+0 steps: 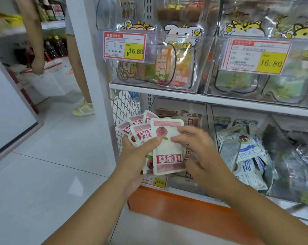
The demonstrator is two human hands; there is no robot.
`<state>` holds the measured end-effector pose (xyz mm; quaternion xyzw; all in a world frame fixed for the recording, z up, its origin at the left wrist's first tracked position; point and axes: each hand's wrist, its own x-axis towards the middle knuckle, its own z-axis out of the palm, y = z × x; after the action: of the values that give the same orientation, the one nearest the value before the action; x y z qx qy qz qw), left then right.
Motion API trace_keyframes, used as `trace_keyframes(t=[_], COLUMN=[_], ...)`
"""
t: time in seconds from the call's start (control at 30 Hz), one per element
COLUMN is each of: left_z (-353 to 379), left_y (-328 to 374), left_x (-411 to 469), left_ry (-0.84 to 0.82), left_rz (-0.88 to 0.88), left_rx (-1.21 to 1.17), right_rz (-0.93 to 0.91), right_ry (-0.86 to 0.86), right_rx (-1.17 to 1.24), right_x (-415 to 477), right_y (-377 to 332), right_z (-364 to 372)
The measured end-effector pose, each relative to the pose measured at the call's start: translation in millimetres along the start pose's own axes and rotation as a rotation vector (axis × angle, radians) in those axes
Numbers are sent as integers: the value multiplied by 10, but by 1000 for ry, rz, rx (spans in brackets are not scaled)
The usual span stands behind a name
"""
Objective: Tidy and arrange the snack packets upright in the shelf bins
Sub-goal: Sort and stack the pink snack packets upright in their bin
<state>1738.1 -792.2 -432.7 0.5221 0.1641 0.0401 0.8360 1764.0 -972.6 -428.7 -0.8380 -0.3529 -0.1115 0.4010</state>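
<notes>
My left hand (137,156) grips a fanned stack of white and pink snack packets (140,128) in front of the lower left shelf bin (201,112). The front packet (169,152) is upside down, with a red label band near its bottom. My right hand (197,152) holds that front packet at its right edge, fingers curled over its face. More pink packets (190,121) lie in the bin behind the stack. The clear bin to the right (211,121) holds a loose heap of blue and white packets (247,152).
The upper shelf (185,96) carries clear bins of cartoon-printed pouches (167,68) with red and yellow price tags (124,45). A person with a white basket (48,76) stands in the aisle at left. An orange base (176,206) runs under the shelves. White floor tiles (43,174) spread left.
</notes>
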Motion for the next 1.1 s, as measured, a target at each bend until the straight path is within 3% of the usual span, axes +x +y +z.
trace_keyframes(t=[0.07, 0.1, 0.23, 0.4, 0.47, 0.53, 0.67, 0.83, 1.0, 1.1], left_z=[21, 46, 163, 123, 104, 92, 66, 161, 148, 38], left_y=[-6, -21, -68, -28, -27, -35, -30, -12, -25, 20], left_x=[15, 12, 3, 77, 101, 112, 122, 12, -25, -27], left_ry=[-13, -23, -35, 18, 14, -5, -20, -118, -180, -154], left_rz=[-10, -23, -34, 72, 73, 63, 68, -4, 7, 4], left_rx=[0, 3, 18, 159, 214, 242, 295, 347, 357, 386], right_rz=[-34, -50, 45, 404, 508, 542, 630, 624, 573, 518], right_ry=[-216, -214, -80, 116, 70, -4, 106, -153, 2, -51], right_rx=[-112, -169, -32, 324, 498, 525, 580, 457, 396, 441], right_x=[-157, -205, -180, -143, -109, -71, 21, 120, 114, 131], right_y=[63, 122, 164, 8, 1, 20, 92, -17, -45, -89], right_z=[-35, -40, -151, -512, -600, -614, -696, -537, -231, -214])
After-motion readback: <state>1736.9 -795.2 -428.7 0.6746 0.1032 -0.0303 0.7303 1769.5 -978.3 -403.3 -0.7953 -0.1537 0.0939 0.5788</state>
